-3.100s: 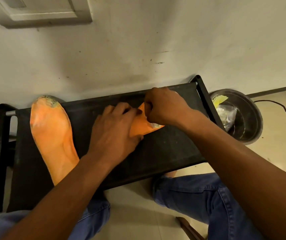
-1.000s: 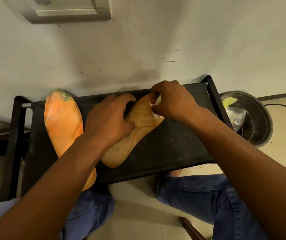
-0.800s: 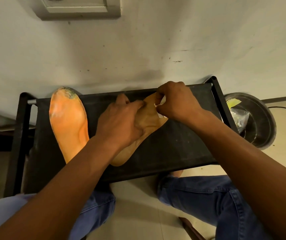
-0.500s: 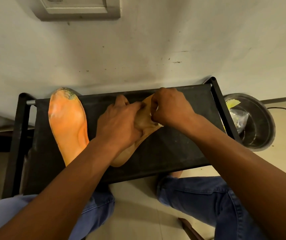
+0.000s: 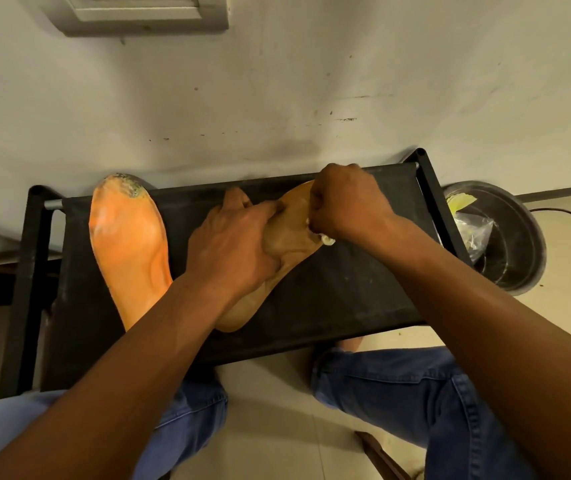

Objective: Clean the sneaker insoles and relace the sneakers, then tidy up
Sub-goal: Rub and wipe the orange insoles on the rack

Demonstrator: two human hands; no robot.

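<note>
Tan insole [image 5: 287,237] lies at a slant on the black fabric bench [image 5: 346,289], toe end at the far edge, heel end pointing near and left. My left hand [image 5: 232,244] lies flat over its middle, fingers stretched out and pressing it down onto the fabric. My right hand [image 5: 343,202] sits over the toe end, fingers curled tight round a small white wad [image 5: 325,239] that peeks out beneath my palm and touches the insole's right edge. Over on the left of the bench lies the orange insole [image 5: 126,244], lengthways, its far tip stained dark and reaching past the bench's far rail; my left forearm crosses its heel. Right of the bench, on the floor by the wall, a round metal bowl [image 5: 519,258] holds a crumpled clear bag [image 5: 472,230] and a yellow scrap [image 5: 459,202]. My knees in blue jeans [image 5: 398,386] sit nearest.
</note>
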